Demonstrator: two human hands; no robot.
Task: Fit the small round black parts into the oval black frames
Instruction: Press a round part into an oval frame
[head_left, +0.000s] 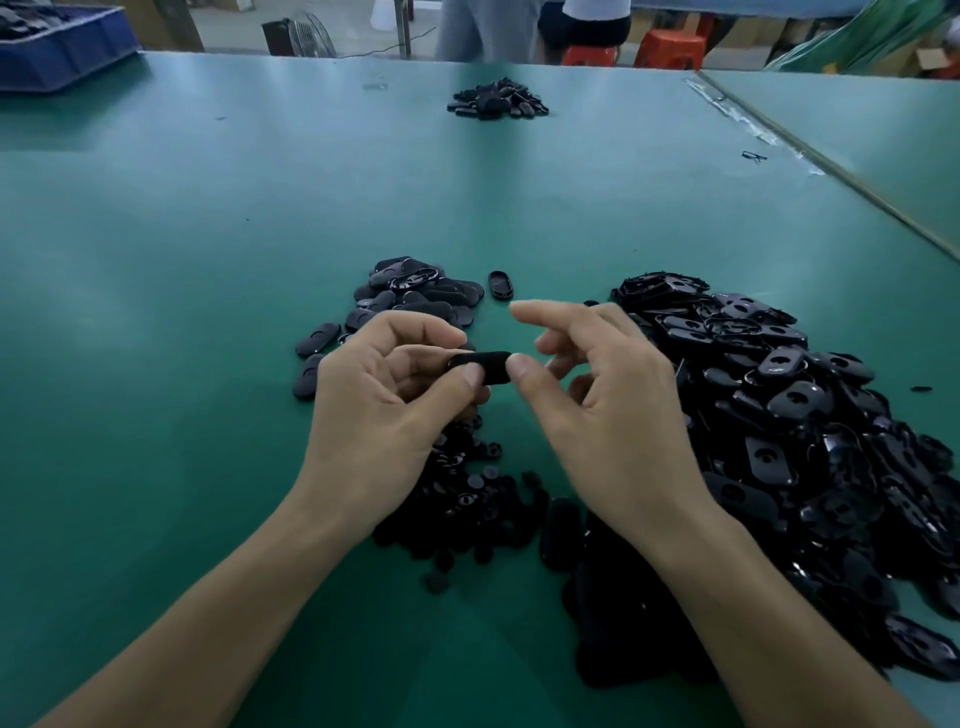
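Pinches one oval frame (480, 366) in the left hand (384, 395), thumb on top, curled fingers beneath, long side level, up off the green table (208, 234). Touches its right end with the thumb tip of the right hand (613, 395); leaves the other right fingers loose and spread, index pointing forward, grasping nothing. Cannot tell whether a round part sits in that frame yet. Works right over a heap of small round parts (467, 499), scattered under both wrists. Has a big pile of open frames (805, 415) just beside the right hand, holes showing. Has a smaller stack of oval pieces (410, 296) just beyond the left knuckles, with a lone frame (501, 285) lying apart beside it. Further out, mid-table: another small black pile (496, 101). Far left corner: a blue crate (57, 47). Past the far edge: red stools (670, 47), a fan (311, 36), legs of people standing.
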